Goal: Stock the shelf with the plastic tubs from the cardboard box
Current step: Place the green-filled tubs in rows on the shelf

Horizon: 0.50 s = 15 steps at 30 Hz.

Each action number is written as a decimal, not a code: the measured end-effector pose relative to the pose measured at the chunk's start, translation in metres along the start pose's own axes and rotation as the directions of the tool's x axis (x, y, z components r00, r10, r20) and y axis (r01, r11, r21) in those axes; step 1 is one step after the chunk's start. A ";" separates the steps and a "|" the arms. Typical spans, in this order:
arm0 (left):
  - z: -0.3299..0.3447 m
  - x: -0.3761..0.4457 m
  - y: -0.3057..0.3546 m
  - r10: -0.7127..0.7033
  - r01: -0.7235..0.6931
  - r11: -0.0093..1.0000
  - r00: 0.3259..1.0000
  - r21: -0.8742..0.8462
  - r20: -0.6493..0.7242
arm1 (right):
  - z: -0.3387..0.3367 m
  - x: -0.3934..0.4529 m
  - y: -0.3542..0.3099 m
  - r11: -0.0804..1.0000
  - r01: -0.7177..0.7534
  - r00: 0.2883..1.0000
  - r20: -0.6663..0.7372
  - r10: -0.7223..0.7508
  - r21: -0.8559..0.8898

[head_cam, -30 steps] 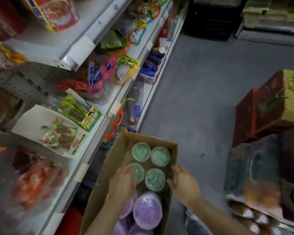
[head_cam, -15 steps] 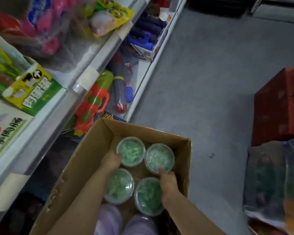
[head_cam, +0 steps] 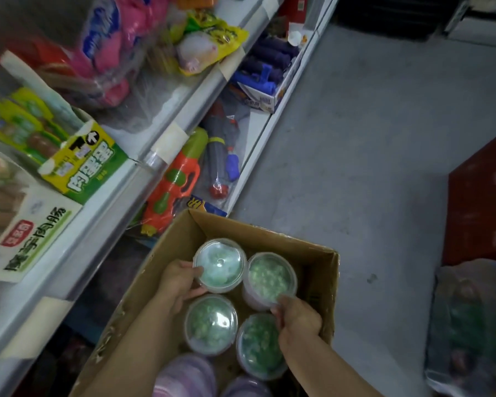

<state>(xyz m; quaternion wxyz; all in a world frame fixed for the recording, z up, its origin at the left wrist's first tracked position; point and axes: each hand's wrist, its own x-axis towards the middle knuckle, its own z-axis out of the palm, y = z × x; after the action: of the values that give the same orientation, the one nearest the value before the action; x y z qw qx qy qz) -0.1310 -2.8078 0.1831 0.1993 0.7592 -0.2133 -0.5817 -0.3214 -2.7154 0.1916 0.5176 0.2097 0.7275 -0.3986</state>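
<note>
**Head view: tub removal is starting, no green tubs are showing on the shelf**

I am reaching into the cardboard box (head_cam: 312, 259) with both hands. My left hand (head_cam: 178, 282) is gripping the far-left green tub (head_cam: 219, 265), with the thumb lying over the lid edge and the fingers curling round the side wall. My right hand (head_cam: 298, 319) is pinching the near rim of the far-right green tub (head_cam: 271, 277), which is sitting higher than its neighbours and appears to be lifting clear of the box.

I am judging the task to be at an early stage:

- Two more green tubs, near-left (head_cam: 211, 323) and near-right (head_cam: 258, 346), are sitting untouched in the box, touching one another.
- Purple-lidded tubs (head_cam: 184, 376) are lying at the near end of the box, partly cut off by the frame edge.
- The shelf (head_cam: 121, 193) to my left is carrying sausage packs (head_cam: 83, 161) and bagged goods; I am seeing no tubs of this kind on it.

The remaining work is therefore covering everything visible: carrying both held tubs across to the shelf, then repeating for the other tubs. I cannot tell which shelf level is receiving them.
</note>
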 end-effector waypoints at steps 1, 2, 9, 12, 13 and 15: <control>-0.008 -0.015 0.004 0.005 -0.005 1.000 1.000 -0.031 0.002 | -0.006 -0.013 -0.004 0.999 0.036 0.999 -0.008 -0.036 -0.006; -0.016 -0.030 0.007 0.013 -0.012 0.998 1.000 -0.057 0.009 | -0.013 -0.028 -0.010 0.998 0.062 0.998 0.002 -0.062 -0.014; -0.063 -0.187 0.058 0.083 -0.069 0.975 0.995 -0.213 0.062 | -0.071 -0.158 -0.086 0.983 0.176 0.963 0.218 -0.160 -0.059; -0.071 -0.251 0.100 0.160 -0.134 0.963 0.982 -0.235 0.098 | -0.082 -0.219 -0.127 0.962 0.261 0.935 0.268 -0.232 -0.076; -0.074 -0.270 0.116 0.176 -0.147 0.957 0.980 -0.250 0.096 | -0.085 -0.237 -0.141 0.955 0.288 0.922 0.290 -0.258 -0.066; -0.077 -0.305 0.154 0.239 -0.209 0.937 0.968 -0.279 0.078 | -0.092 -0.276 -0.176 0.937 0.348 0.889 0.330 -0.317 -0.038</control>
<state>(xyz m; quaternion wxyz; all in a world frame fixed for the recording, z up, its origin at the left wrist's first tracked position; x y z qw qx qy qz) -0.1417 -2.7613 0.5303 0.3533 0.6625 -0.2281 -0.6198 -0.3976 -2.7173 0.5231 0.5618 -0.0103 0.6777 -0.4744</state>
